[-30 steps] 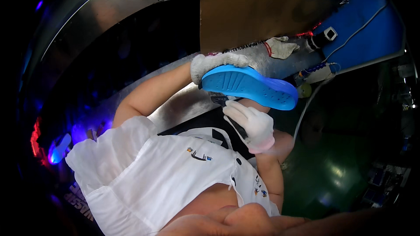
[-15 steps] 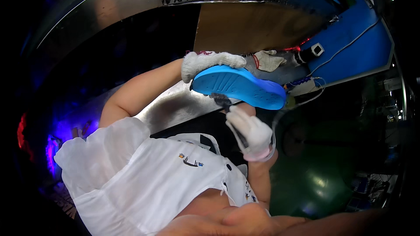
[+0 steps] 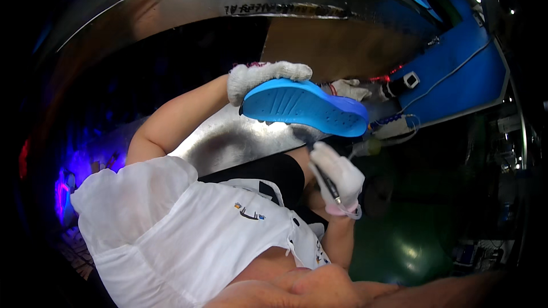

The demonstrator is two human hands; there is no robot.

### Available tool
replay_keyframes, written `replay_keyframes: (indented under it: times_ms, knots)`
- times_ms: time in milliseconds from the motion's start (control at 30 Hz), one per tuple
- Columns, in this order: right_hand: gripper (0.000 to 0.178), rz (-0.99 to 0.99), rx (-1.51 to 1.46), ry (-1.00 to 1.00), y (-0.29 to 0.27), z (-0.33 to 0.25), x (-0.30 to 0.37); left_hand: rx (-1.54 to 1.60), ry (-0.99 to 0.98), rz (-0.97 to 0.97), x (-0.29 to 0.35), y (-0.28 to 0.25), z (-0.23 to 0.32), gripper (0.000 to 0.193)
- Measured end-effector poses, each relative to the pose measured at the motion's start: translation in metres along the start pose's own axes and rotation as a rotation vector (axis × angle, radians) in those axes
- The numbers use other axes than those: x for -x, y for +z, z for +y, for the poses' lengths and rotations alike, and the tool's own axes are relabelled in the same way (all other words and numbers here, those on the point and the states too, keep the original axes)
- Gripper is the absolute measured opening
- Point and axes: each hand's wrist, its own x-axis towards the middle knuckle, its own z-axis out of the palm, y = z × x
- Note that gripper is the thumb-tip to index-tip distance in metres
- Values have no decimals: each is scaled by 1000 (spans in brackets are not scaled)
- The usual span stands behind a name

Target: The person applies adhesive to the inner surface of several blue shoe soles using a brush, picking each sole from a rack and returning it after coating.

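Observation:
A bright blue shoe sole (image 3: pixel 302 108) is held up in front of me, tilted, with its grooved and dotted face toward me. My left hand (image 3: pixel 265 80), in a white knitted glove, is closed on its left end and upper edge. Below the sole, my right hand (image 3: pixel 341 178), in a thin white glove, grips a black brush (image 3: pixel 329 185). A pale tube or cord runs from the brush handle's lower end by the wrist. Blur covers the dark brush head, which lies just under the sole's lower edge; I cannot tell if they touch.
Behind the sole lies a white glove (image 3: pixel 349 89) with a red cuff, near a black cylinder (image 3: pixel 402 84) with a white square end. A grey cable (image 3: pixel 451 74) crosses a blue panel (image 3: pixel 465 63). A curved metal rim (image 3: pixel 188 0) spans the top; a shiny metal surface (image 3: pixel 214 144) lies beneath my left arm.
The sole and my left hand have shifted slightly left and up. My right hand has moved right and down, drawing the brush head away from the sole's face.

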Motion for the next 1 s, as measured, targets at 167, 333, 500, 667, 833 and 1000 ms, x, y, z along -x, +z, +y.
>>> replay_keyframes:
  times_ms: [167, 333, 500, 667, 833, 1000]
  knots:
    - [29, 262, -176, 113, 2, 14, -2, 130, 0, 32, 40, 15, 9, 72]
    - [30, 200, -311, -97, 10, -1, 4, 338, 417, -60, 95, 19, 21, 93]
    - [30, 334, -468, 28, 26, 0, 6, 355, 884, -65, 145, 5, 102, 100]
    - [30, 264, -618, 52, 46, -3, 9, 405, 1078, 490, 197, -10, 96, 50]
    - [30, 251, -535, 183, 47, 9, 13, -172, 1232, 986, 249, -30, 134, 30]
    - [28, 172, -695, 310, 55, -2, 6, -1523, 263, 2256, 430, -150, 172, 44]
